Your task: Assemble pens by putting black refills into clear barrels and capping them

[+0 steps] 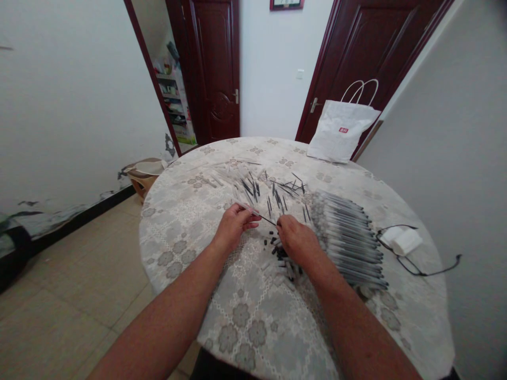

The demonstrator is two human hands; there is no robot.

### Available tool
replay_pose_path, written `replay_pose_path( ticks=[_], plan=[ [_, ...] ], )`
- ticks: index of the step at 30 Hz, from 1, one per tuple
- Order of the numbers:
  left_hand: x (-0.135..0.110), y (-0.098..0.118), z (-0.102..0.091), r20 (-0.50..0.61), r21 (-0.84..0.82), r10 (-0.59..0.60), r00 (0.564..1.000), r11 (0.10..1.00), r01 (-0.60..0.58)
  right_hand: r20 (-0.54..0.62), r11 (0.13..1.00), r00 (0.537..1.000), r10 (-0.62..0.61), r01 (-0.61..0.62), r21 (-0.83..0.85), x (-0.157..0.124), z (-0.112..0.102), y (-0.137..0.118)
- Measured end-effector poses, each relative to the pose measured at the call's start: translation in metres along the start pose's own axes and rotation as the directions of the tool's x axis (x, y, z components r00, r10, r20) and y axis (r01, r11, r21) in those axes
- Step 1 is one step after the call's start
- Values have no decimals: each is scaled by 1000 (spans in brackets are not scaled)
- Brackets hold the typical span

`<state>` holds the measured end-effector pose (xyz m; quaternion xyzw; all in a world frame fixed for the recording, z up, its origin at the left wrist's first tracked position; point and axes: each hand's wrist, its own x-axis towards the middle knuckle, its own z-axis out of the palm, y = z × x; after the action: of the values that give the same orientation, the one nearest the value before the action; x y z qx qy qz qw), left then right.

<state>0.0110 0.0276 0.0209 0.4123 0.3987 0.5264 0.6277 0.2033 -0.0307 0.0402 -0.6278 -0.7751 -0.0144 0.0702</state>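
My left hand (236,224) pinches a clear pen barrel (253,211) over the middle of the table. Closed around the end of a thin dark ink refill (269,219) is my right hand (295,237); the refill lines up with the barrel and its other end meets the barrel's opening. Several loose dark refills (250,189) lie scattered beyond my hands. Small black pen plugs (282,253) and clear caps (291,272) are heaped under and beside my right hand. To the right, many pens (350,237) lie side by side in a row.
Clear barrels (216,177) lie at the table's far left. Eyeglasses (412,266) and a white tissue packet (406,240) rest at the right. A white paper bag (343,132) stands at the far edge. A patterned cloth (178,221) covers the round table.
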Motion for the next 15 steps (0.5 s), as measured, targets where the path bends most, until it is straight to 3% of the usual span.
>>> replay_pose_path(
  ticks=[5, 9, 11, 15],
  plan=[
    [-7, -2, 8, 102, 6, -98, 990, 995, 98, -183, 969, 983, -32, 75, 236, 2, 2, -1],
    [-10, -2, 10, 198, -44, -181, 963, 980, 193, -282, 869, 959, 14, 128, 478, 2, 3, -7],
    [-10, -1, 9, 224, -109, -201, 954, 967, 229, -259, 754, 961, 98, 98, 649, 3, 3, -11],
    [-12, 4, 5, 298, -235, -234, 925, 922, 309, -113, 350, 979, 172, 46, 935, 5, 5, -13]
  ],
)
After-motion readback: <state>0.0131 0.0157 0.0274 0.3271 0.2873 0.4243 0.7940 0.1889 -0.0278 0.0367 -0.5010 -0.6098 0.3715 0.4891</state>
